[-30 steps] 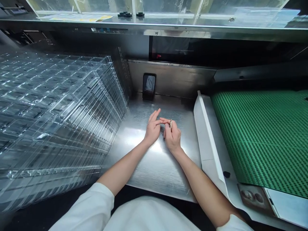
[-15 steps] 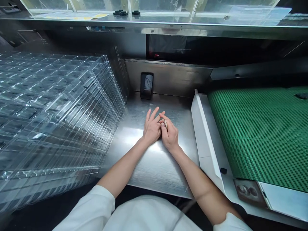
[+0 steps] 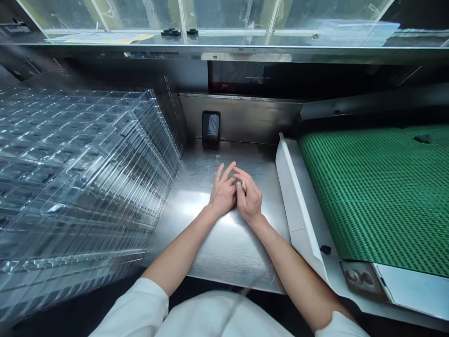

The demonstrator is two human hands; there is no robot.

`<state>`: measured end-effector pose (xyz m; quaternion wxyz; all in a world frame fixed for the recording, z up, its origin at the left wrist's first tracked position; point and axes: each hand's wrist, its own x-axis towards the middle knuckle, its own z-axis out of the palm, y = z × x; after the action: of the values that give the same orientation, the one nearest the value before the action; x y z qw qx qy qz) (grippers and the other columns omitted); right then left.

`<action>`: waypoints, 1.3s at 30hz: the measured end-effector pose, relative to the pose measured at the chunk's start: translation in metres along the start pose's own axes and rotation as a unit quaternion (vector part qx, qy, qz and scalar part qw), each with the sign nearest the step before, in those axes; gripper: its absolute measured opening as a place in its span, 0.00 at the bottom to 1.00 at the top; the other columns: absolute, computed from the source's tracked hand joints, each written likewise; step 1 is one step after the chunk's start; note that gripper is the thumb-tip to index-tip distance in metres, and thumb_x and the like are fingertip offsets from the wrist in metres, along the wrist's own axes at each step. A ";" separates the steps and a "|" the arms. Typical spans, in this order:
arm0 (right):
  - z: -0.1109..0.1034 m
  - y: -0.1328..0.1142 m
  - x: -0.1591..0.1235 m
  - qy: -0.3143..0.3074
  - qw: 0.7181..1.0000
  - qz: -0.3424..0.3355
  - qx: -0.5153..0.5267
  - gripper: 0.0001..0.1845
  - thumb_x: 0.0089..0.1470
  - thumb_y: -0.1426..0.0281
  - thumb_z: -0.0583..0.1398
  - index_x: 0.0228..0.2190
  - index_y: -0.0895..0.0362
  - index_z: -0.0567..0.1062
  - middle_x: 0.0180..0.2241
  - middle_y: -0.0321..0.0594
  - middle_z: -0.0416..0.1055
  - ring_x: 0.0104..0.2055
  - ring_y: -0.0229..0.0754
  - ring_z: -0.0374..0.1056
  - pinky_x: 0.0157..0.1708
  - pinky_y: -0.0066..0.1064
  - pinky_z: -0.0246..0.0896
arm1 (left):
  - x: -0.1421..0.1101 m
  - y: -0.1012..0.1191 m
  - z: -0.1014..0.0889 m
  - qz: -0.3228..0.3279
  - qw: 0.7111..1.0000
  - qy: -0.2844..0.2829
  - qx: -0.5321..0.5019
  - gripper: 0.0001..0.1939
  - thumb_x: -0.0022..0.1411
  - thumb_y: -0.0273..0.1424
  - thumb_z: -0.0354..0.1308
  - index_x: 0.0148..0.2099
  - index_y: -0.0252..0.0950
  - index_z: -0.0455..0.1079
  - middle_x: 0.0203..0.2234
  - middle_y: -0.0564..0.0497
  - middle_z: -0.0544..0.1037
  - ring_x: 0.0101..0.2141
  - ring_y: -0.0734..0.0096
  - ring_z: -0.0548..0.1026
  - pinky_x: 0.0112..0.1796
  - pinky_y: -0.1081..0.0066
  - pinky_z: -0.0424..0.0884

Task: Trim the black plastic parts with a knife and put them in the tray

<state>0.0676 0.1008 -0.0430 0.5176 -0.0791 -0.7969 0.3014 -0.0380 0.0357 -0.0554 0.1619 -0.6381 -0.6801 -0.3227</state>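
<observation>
Small pale piece (image 3: 243, 186) pinched in my right hand (image 3: 249, 198)
Too tiny for a fuller grip; hands together over the table (image 3: 224, 255), left hand (image 3: 222, 194) open beside it, clear trays (image 3: 80, 173) stacked nearby.

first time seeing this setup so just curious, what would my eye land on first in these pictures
A large stack of clear plastic trays fills the left side, and a green dotted belt fills the right. Between them, on the stainless steel counter, the bare hands stand out at the centre: the right hand pinches a small pale item between thumb and fingers, with the left hand open beside it.
</observation>
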 end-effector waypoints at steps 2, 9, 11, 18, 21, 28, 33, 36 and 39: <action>0.000 -0.002 -0.001 -0.030 0.999 -0.016 -0.015 0.19 0.71 0.75 0.51 0.58 0.55 0.72 0.60 0.48 0.72 0.62 0.47 0.70 0.57 0.40 0.71 | 0.000 -0.001 0.001 0.010 1.000 -0.008 -0.002 0.16 0.73 0.26 0.50 0.53 0.39 0.78 0.55 0.47 0.81 0.72 0.57 0.55 0.72 0.42 0.50; 0.001 0.000 -0.005 -0.043 0.995 0.033 -0.082 0.21 0.69 0.74 0.51 0.59 0.53 0.72 0.56 0.42 0.77 0.52 0.46 0.78 0.47 0.34 0.76 | 0.000 0.000 0.002 0.001 0.999 -0.042 0.010 0.19 0.73 0.25 0.50 0.60 0.39 0.75 0.57 0.49 0.79 0.72 0.57 0.56 0.73 0.44 0.48; 0.001 0.001 -0.005 -0.045 0.995 0.033 -0.084 0.21 0.69 0.75 0.51 0.58 0.53 0.73 0.56 0.42 0.77 0.53 0.46 0.77 0.47 0.34 0.76 | 0.000 0.000 0.002 0.006 0.999 -0.038 0.012 0.18 0.73 0.26 0.50 0.59 0.39 0.75 0.57 0.49 0.80 0.72 0.56 0.57 0.73 0.44 0.49; -0.002 0.002 -0.003 -0.024 0.994 0.005 -0.108 0.22 0.66 0.77 0.52 0.57 0.53 0.74 0.53 0.42 0.78 0.51 0.46 0.78 0.47 0.34 0.77 | 0.000 0.003 0.007 0.013 0.997 -0.071 0.012 0.15 0.73 0.27 0.49 0.51 0.39 0.78 0.49 0.49 0.83 0.73 0.60 0.54 0.74 0.47 0.45; -0.006 -0.002 0.001 -0.016 0.993 -0.042 -0.105 0.25 0.64 0.79 0.51 0.58 0.54 0.74 0.55 0.43 0.77 0.54 0.45 0.76 0.50 0.35 0.76 | -0.001 0.007 0.008 0.027 0.997 -0.073 0.003 0.17 0.74 0.27 0.48 0.56 0.36 0.75 0.51 0.47 0.82 0.73 0.64 0.53 0.75 0.49 0.43; -0.008 -0.006 0.004 -0.064 0.987 -0.063 -0.136 0.32 0.57 0.80 0.50 0.59 0.54 0.75 0.54 0.42 0.78 0.48 0.46 0.79 0.42 0.33 0.76 | -0.005 0.012 0.010 0.018 0.995 -0.089 -0.034 0.23 0.74 0.29 0.49 0.68 0.34 0.65 0.67 0.43 0.69 0.73 0.64 0.54 0.74 0.54 0.49; -0.007 -0.005 0.003 -0.062 0.988 -0.003 -0.141 0.27 0.59 0.77 0.51 0.55 0.54 0.78 0.49 0.40 0.80 0.43 0.46 0.80 0.40 0.33 0.75 | -0.005 0.013 0.008 -0.016 0.995 -0.066 -0.077 0.22 0.75 0.31 0.49 0.67 0.35 0.67 0.71 0.42 0.61 0.71 0.63 0.58 0.71 0.56 0.58; -0.005 -0.002 0.001 -0.053 0.990 0.027 -0.129 0.23 0.63 0.75 0.51 0.54 0.53 0.77 0.50 0.40 0.80 0.47 0.47 0.79 0.44 0.34 0.76 | -0.006 0.012 0.009 -0.036 0.994 -0.064 -0.083 0.22 0.75 0.32 0.49 0.67 0.34 0.67 0.72 0.41 0.60 0.72 0.62 0.57 0.70 0.56 0.61; -0.004 0.003 -0.002 -0.036 0.992 0.055 -0.107 0.20 0.66 0.74 0.52 0.54 0.53 0.76 0.51 0.40 0.80 0.50 0.48 0.78 0.50 0.37 0.75 | -0.007 0.010 0.011 -0.037 0.992 -0.068 -0.097 0.23 0.75 0.30 0.49 0.69 0.34 0.64 0.72 0.40 0.60 0.72 0.62 0.57 0.69 0.57 0.63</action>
<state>0.0717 0.1036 -0.0449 0.4596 -0.1668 -0.8373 0.2446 -0.0249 0.0374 -0.0650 0.0406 -0.6458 -0.6778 -0.3491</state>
